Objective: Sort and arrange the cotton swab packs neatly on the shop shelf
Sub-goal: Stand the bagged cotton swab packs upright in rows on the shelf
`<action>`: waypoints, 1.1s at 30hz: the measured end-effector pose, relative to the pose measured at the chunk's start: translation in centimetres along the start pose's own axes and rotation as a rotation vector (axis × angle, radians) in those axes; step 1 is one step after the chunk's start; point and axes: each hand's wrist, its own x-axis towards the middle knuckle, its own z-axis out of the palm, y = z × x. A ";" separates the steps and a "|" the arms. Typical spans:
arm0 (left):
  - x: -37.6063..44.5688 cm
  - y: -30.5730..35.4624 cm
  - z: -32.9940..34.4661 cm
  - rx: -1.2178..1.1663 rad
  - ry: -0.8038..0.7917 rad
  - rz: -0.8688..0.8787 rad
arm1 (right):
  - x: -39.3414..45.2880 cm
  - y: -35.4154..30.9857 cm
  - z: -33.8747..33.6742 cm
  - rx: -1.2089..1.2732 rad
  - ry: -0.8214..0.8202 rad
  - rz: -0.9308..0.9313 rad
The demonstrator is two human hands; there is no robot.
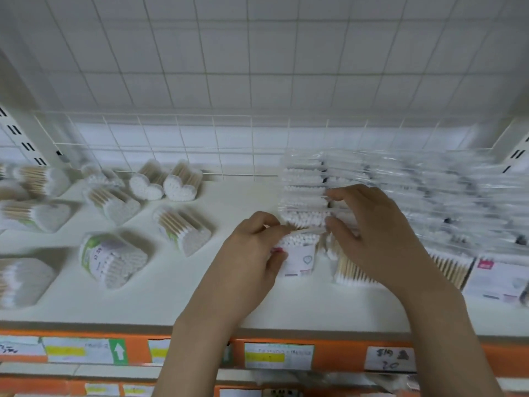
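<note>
A flat clear pack of cotton swabs [301, 255] with a white label stands at the front of a row of like packs [303, 196] on the white shelf [177, 296]. My left hand [252, 253] pinches this front pack by its left edge. My right hand [369, 224] reaches over from the right, its fingers curled on the pack's top right corner and the packs behind. More flat packs [446, 202] lie stacked in overlapping rows to the right, blurred.
Heart-shaped tubs of wooden-stick swabs [180, 184] lie scattered over the shelf's left half, with a green-labelled tub [111, 259] nearer the front. A white wire grid [200, 144] backs the shelf. Orange price strip with labels [277, 355] runs along the front edge.
</note>
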 end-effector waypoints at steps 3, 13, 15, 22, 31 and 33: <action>0.7 0.5 0.5 0.053 0.004 0.032 | -0.6 0.2 -0.9 0.016 0.021 0.016; 2.1 0.6 1.0 0.004 -0.003 0.018 | -1.9 0.8 -1.3 0.058 0.057 0.064; 2.2 0.5 1.2 0.008 -0.001 0.017 | -1.9 0.5 -1.1 0.066 0.054 0.061; 1.7 0.1 0.2 0.005 0.023 0.036 | -1.2 -1.1 -0.5 0.075 0.034 0.058; -2.2 -4.0 -6.2 0.171 0.097 -0.111 | 0.0 -7.0 2.2 0.090 0.002 -0.005; -3.9 -5.7 -8.5 0.221 0.135 -0.159 | 0.4 -9.4 3.4 0.102 -0.017 -0.023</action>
